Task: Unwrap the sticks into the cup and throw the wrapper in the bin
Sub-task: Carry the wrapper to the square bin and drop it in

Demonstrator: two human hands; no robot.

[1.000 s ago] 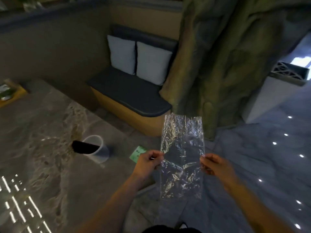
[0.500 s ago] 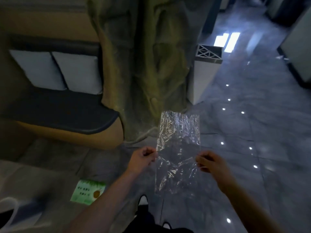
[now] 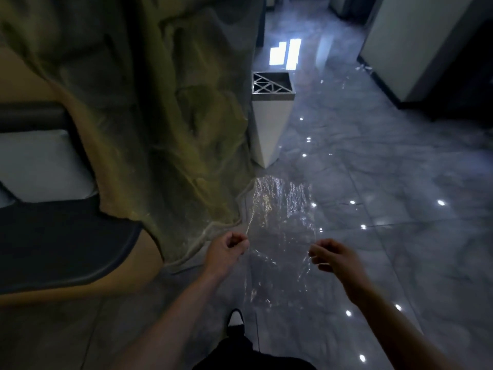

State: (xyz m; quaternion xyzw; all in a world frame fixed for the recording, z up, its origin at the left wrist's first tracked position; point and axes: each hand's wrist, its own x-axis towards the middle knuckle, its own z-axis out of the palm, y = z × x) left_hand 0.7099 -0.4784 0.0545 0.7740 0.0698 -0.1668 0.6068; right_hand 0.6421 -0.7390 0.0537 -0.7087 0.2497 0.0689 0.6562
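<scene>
I hold a clear, crinkled plastic wrapper (image 3: 280,225) stretched flat and upright in front of me. My left hand (image 3: 226,252) pinches its left edge and my right hand (image 3: 333,256) pinches its right edge. The wrapper looks empty. A tall white bin (image 3: 269,124) with a metal lattice top stands ahead on the floor, beyond the wrapper and slightly to its left. The cup and the sticks are out of view.
A large rock-like green pillar (image 3: 160,116) rises on the left, right beside the bin. A dark bench seat (image 3: 61,241) with a white cushion (image 3: 40,164) lies at the far left. Glossy grey floor tiles (image 3: 400,236) stretch ahead and right. My shoe (image 3: 236,320) shows below.
My view has swung right, away from the table and cup, and moved forward; the bin now stands nearer and more central. Both hands still hold the wrapper spread between them.
</scene>
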